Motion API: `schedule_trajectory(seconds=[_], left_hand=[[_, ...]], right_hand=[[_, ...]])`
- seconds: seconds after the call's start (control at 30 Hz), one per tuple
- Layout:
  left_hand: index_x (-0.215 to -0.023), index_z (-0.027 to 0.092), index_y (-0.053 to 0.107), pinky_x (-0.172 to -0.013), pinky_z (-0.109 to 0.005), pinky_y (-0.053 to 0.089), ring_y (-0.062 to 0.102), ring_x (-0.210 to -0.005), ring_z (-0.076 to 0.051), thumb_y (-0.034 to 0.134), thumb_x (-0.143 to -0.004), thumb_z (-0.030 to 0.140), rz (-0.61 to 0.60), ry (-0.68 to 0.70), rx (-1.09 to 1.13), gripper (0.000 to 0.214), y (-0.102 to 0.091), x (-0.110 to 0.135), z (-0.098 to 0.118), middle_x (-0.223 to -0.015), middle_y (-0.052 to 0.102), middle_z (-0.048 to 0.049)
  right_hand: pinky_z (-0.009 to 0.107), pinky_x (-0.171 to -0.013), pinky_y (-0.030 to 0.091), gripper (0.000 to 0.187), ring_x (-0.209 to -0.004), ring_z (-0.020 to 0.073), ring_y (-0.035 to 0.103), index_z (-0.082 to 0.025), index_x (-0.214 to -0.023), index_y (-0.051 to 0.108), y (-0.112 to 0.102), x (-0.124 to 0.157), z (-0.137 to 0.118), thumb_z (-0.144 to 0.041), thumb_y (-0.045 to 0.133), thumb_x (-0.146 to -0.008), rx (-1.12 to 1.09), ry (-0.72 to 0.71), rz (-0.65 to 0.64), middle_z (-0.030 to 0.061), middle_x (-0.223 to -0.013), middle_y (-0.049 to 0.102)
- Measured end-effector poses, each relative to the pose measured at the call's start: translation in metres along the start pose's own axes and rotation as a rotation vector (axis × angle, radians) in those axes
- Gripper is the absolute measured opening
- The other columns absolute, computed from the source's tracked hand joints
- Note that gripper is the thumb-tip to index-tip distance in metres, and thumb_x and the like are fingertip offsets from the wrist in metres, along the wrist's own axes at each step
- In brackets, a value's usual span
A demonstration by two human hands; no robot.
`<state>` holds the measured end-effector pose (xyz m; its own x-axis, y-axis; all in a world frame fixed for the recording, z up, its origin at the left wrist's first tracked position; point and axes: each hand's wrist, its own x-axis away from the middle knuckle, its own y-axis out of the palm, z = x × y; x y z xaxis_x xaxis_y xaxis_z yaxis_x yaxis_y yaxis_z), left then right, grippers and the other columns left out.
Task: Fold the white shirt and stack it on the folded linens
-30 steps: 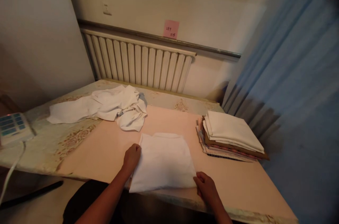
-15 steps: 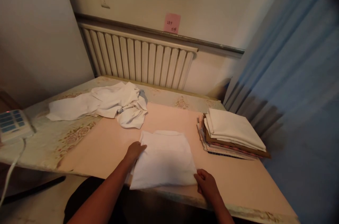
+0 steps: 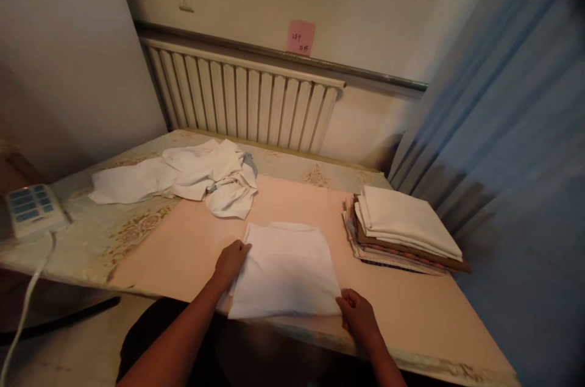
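A folded white cloth point(image 3: 286, 268) lies flat near the front edge of the table point(image 3: 183, 241). My left hand point(image 3: 231, 262) rests against its left edge, fingers tucked at or under the cloth. At the cloth's near right corner my right hand point(image 3: 359, 315) pinches the fabric with curled fingers. A heap of crumpled white cloths point(image 3: 196, 177) lies at the back left of the table. To the right stands a stack of folded cloths point(image 3: 402, 228), white on top, brown and patterned below.
A white power strip point(image 3: 30, 210) with a cord sits at the table's left end. A white radiator point(image 3: 242, 97) runs along the back wall, with a pink note point(image 3: 300, 38) above it. A blue curtain point(image 3: 516, 149) hangs close on the right.
My left hand has slid a little forward along the cloth's left edge. The right hand keeps its hold at the near right corner. The view has shifted slightly.
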<state>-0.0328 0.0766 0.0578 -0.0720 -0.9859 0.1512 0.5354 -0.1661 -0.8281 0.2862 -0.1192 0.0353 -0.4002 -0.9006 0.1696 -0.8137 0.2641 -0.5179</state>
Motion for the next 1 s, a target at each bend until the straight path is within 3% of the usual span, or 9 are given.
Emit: schedule_trajectory(seconds=[0.17,0.4,0.53,0.63,0.73,1.0], left_hand=[[-0.07,0.02,0.054,-0.068,-0.031,0.04,0.063,-0.077,-0.023,0.027,-0.092,0.048,-0.028,-0.001,0.0,0.045,0.002,0.019,-0.015,-0.079,0.067,-0.0094],[-0.072,0.021,0.052,-0.069,-0.028,0.04,0.062,-0.078,-0.021,0.032,-0.092,0.046,-0.063,-0.013,0.031,0.038,0.008,0.06,-0.028,-0.078,0.066,-0.0051],[-0.08,0.022,0.051,-0.068,-0.026,0.039,0.062,-0.078,-0.019,0.041,-0.09,0.037,-0.051,-0.047,0.012,0.021,0.015,0.084,-0.025,-0.078,0.066,-0.0021],[-0.089,0.022,0.051,-0.07,-0.027,0.039,0.063,-0.083,-0.021,0.038,-0.092,0.031,-0.011,-0.073,-0.034,0.016,0.021,0.098,-0.019,-0.084,0.068,-0.0043],[-0.101,0.022,0.051,-0.071,-0.029,0.039,0.064,-0.092,-0.024,0.033,-0.094,0.03,0.034,-0.098,-0.036,0.021,0.023,0.107,-0.012,-0.096,0.069,-0.0086],[-0.117,0.02,0.048,-0.073,-0.035,0.044,0.065,-0.092,-0.028,0.029,-0.095,0.032,0.074,-0.12,-0.134,0.031,0.02,0.113,-0.005,-0.102,0.068,-0.0112]], right_hand=[[0.023,-0.043,0.035,0.025,-0.036,0.0115,0.048,-0.023,-0.065,0.047,-0.001,0.001,-0.003,-0.047,0.046,-0.072,0.011,0.007,0.001,-0.0082,-0.044,0.043],[0.023,-0.043,0.034,0.025,-0.036,0.0111,0.048,-0.023,-0.062,0.046,-0.002,0.003,-0.005,-0.046,0.047,-0.073,0.009,-0.013,0.006,-0.008,-0.043,0.043],[0.024,-0.043,0.034,0.025,-0.036,0.0115,0.048,-0.023,-0.063,0.047,-0.001,0.003,-0.004,-0.045,0.048,-0.074,-0.006,-0.01,0.014,-0.0079,-0.043,0.043],[0.024,-0.044,0.035,0.025,-0.036,0.0118,0.046,-0.023,-0.064,0.048,-0.001,0.003,-0.004,-0.046,0.047,-0.075,-0.01,0.0,0.006,-0.0076,-0.041,0.043],[0.024,-0.044,0.035,0.026,-0.037,0.0122,0.047,-0.023,-0.065,0.048,0.0,0.004,-0.004,-0.046,0.046,-0.076,-0.011,-0.009,0.022,-0.0073,-0.043,0.043],[0.024,-0.049,0.035,0.024,-0.046,0.0129,0.049,-0.023,-0.065,0.049,0.004,0.002,0.005,-0.041,0.044,-0.08,0.122,-0.078,0.11,-0.0049,-0.051,0.049]])
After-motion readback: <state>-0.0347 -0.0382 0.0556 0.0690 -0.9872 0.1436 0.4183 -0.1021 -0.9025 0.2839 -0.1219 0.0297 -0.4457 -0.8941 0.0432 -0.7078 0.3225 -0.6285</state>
